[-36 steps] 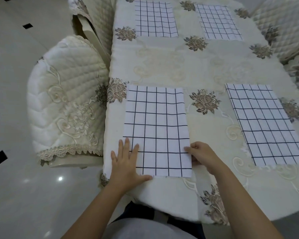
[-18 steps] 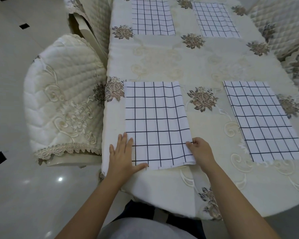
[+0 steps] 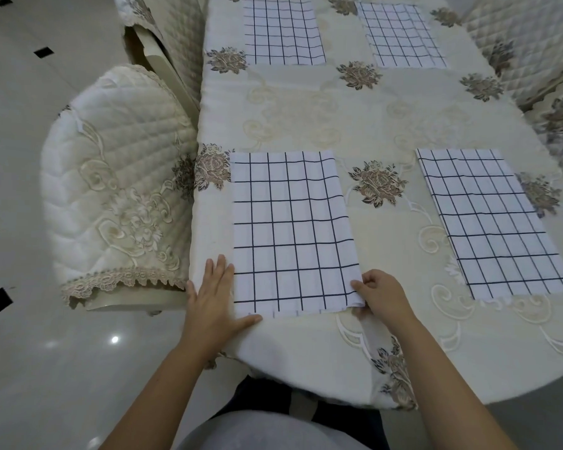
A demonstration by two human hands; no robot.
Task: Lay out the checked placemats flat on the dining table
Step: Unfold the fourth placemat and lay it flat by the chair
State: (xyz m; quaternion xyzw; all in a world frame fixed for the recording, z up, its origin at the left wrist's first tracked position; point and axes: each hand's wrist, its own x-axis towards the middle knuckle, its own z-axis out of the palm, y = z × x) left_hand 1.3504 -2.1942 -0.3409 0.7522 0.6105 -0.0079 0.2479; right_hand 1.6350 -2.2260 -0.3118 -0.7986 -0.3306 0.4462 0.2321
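Observation:
A white placemat with black checks (image 3: 290, 232) lies flat at the near left of the dining table (image 3: 355, 125). My left hand (image 3: 213, 298) rests flat, fingers together, along the mat's near left corner, thumb on its front edge. My right hand (image 3: 379, 295) pinches the mat's near right corner, which is slightly lifted. A second checked mat (image 3: 491, 222) lies flat at the near right. Two more lie at the far side, one on the left (image 3: 281, 30) and one on the right (image 3: 400, 34).
A cream tablecloth with brown embroidered flowers (image 3: 376, 183) covers the table. A quilted cream chair (image 3: 117, 196) stands tight against the table's left edge, another behind it (image 3: 166, 34). More quilted chairs (image 3: 533, 43) line the right side. Glossy tile floor (image 3: 30, 368) lies to the left.
The near left mat has been pulled toward the table's front edge. My left hand slid off its surface to the left corner, and my right hand keeps its pinch on the right corner.

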